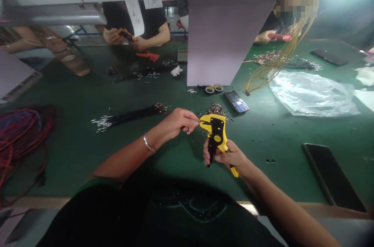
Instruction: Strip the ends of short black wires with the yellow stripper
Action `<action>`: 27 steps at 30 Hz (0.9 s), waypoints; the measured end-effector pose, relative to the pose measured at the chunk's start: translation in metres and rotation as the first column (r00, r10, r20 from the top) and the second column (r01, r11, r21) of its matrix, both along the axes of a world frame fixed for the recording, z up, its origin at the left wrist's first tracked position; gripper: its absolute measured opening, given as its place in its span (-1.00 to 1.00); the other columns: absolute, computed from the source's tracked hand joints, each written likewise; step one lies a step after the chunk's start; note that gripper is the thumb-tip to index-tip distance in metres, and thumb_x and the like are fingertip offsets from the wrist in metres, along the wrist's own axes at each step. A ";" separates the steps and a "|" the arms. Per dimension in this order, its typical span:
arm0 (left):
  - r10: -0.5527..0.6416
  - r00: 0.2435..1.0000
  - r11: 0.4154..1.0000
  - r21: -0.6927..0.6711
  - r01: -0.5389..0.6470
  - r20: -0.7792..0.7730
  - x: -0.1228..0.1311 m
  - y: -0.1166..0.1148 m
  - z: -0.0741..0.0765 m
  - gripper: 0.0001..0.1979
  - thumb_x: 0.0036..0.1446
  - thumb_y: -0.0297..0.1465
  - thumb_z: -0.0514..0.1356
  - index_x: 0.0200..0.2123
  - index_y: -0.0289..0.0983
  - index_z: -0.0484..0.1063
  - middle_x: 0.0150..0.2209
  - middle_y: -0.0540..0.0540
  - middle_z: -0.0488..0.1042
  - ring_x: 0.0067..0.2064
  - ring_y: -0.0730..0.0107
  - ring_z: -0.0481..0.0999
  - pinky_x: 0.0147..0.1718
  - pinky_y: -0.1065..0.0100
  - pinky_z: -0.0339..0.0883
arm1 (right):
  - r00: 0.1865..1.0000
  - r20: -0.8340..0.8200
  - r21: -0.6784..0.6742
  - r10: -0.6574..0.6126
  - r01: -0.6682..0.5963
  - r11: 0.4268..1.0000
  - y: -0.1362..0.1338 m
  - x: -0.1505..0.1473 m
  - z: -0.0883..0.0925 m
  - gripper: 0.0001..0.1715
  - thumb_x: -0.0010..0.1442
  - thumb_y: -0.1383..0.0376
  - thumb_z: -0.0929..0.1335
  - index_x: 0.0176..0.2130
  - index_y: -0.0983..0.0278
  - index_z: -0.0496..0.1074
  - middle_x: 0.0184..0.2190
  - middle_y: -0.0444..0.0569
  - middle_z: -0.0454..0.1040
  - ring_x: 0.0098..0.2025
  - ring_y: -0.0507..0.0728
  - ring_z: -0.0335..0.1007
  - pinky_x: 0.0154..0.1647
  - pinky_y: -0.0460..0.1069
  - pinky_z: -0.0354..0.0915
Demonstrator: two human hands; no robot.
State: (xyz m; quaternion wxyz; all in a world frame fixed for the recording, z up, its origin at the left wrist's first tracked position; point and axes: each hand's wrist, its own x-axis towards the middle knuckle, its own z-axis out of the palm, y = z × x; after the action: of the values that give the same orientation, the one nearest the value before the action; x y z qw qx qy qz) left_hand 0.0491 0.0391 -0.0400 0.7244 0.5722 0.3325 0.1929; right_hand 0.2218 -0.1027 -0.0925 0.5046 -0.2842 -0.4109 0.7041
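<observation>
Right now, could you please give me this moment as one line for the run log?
left hand: fingertips at head of yellow wire stripper | right hand: gripping stripper handle | nearby: black wire bundle

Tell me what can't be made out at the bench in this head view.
Head view:
- What the left hand pinches at the stripper: hidden by its fingers.
- The stripper's grip: too small to show any wire.
- The phone screen: too small to read.
- The yellow wires' upper ends: blurred patch.
</observation>
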 end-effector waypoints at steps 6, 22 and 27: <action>0.009 1.000 1.000 0.027 -0.010 0.018 0.000 -0.001 -0.002 -0.89 -0.15 -0.43 0.35 -0.50 -0.36 0.53 -0.71 0.00 0.41 -0.67 0.59 0.31 -0.66 0.47 0.07 | 1.000 0.014 -0.024 0.003 -0.003 1.000 0.000 0.000 0.003 -0.59 -0.04 0.27 0.49 -0.16 0.34 0.45 -0.41 -0.02 0.51 -0.41 0.12 0.42 -0.33 0.05 0.35; -0.034 0.998 0.997 0.072 0.029 0.060 -0.001 0.003 -0.011 -0.92 -0.12 -0.47 0.33 -0.49 -0.38 0.56 -0.69 -0.02 0.42 -0.65 0.59 0.32 -0.65 0.47 0.09 | 0.998 0.011 -0.077 -0.061 0.061 0.995 -0.003 0.000 -0.013 -0.62 -0.07 0.35 0.50 -0.20 0.34 0.45 -0.50 -0.09 0.45 -0.47 0.10 0.39 -0.41 0.06 0.38; -0.019 0.998 0.997 0.074 0.014 0.061 0.000 0.003 -0.012 -0.93 -0.13 -0.48 0.33 -0.49 -0.38 0.55 -0.69 -0.02 0.42 -0.65 0.59 0.32 -0.64 0.47 0.10 | 0.994 0.050 -0.081 -0.093 0.097 0.992 -0.003 -0.002 -0.011 -0.67 -0.08 0.31 0.51 -0.27 0.34 0.45 -0.54 -0.10 0.44 -0.53 0.09 0.36 -0.47 0.05 0.35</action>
State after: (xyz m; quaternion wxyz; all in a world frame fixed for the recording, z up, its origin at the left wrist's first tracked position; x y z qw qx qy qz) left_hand 0.0493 0.0421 -0.0518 0.7142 0.5951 0.2981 0.2166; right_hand 0.2199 -0.1057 -0.1037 0.5156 -0.3403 -0.3786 0.6892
